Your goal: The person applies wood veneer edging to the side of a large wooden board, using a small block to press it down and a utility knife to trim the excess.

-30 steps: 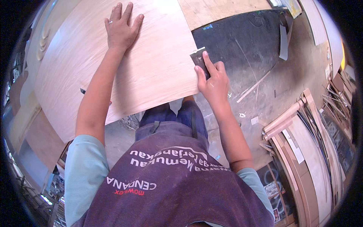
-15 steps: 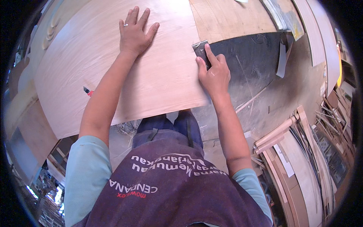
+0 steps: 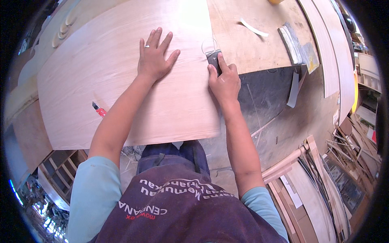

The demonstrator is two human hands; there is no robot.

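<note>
A large sheet of light wood veneer [image 3: 101, 81] lies flat over a workbench. My left hand [image 3: 154, 56] rests on it palm down with its fingers spread; it wears a ring. My right hand [image 3: 224, 81] presses a small dark sanding block [image 3: 213, 60] against the sheet's right edge, fingers wrapped over the block. A red and black utility knife [image 3: 99, 109] lies on the veneer near my left forearm.
Beyond the sheet lies a bare plywood board [image 3: 251, 44] with a thin offcut strip [image 3: 253, 28] and a grey block [image 3: 289, 40] on it. Long panels [image 3: 328, 48] lean at the right. Wood mouldings and frames [image 3: 308, 178] lie stacked on the floor at lower right.
My right hand has slid the block farther along the sheet's right edge, away from me. My left hand has stayed spread flat on the veneer while the view shifted.
</note>
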